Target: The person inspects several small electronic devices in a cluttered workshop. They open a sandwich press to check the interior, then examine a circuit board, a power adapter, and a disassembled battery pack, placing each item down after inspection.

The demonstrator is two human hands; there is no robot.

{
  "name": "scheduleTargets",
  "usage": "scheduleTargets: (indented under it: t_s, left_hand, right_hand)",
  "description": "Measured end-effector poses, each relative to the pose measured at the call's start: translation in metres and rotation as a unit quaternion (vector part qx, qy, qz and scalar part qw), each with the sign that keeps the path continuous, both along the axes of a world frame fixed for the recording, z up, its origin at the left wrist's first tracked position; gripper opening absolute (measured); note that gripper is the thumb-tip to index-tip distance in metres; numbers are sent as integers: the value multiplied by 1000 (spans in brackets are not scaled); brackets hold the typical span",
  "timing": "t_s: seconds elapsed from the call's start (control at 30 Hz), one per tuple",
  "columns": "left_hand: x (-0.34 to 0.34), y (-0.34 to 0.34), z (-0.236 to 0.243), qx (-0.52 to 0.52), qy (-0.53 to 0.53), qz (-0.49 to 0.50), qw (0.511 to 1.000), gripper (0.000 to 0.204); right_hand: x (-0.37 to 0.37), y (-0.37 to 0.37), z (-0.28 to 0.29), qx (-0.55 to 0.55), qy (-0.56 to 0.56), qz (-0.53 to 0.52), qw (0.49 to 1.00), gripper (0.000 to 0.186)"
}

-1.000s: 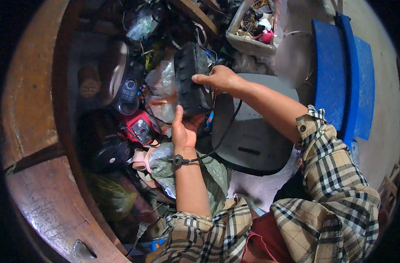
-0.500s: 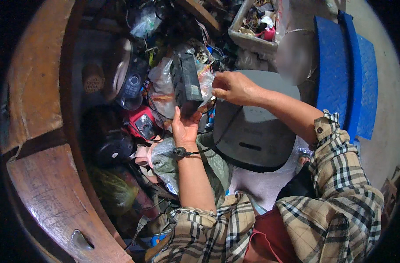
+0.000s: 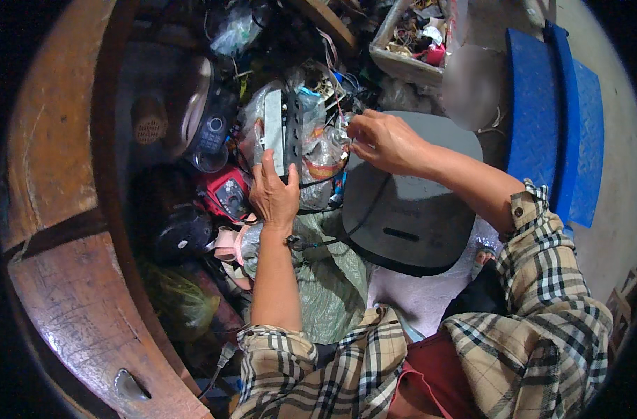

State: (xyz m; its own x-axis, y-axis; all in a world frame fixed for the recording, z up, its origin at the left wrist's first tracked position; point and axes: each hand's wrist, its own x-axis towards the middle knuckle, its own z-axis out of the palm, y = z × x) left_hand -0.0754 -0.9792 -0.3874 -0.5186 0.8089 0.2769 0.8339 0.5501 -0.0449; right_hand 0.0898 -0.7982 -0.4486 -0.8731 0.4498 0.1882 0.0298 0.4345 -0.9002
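Note:
A long box-shaped device [image 3: 274,119], black with a light grey face, lies over crumpled clear plastic bags [image 3: 320,157]. My left hand [image 3: 275,195] grips its near end, with the thumb on one side and fingers on the other. To the right, my right hand [image 3: 388,142] is closed in a pinch above the edge of a dark grey rounded plate with a slot [image 3: 420,202]. What sits in its fingertips is too small to make out; a thin pinkish wire [image 3: 338,98] comes down near them. A black cable runs from my left wrist across the plate.
Left of my left hand lies a red device with a dial [image 3: 229,193], by a dark rounded appliance [image 3: 214,129]. A worn wooden cabinet [image 3: 56,140] borders the left. A box of scraps [image 3: 409,66] stands far off, blue panels [image 3: 542,119] at right. A green sack [image 3: 329,272] lies nearer me.
My left hand has shifted left and turned the device, so its light grey face now shows. My right hand has moved slightly right and down, still pinched.

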Motion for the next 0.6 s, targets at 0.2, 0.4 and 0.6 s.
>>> scheduleTargets:
  t_s: [0.2, 0.4, 0.6]
  left_hand:
    - [-11, 1, -13, 37, 43, -47, 997, 52]
    - [-6, 0, -14, 33, -30, 30, 999, 52]
    - [-16, -12, -16, 23, -29, 65, 997, 50]
  right_hand:
    - [16, -5, 11, 39, 31, 22, 998, 23]
    - [45, -6, 37, 108, 4, 86, 990, 27]
    - [60, -6, 55, 185, -76, 145, 969, 25]
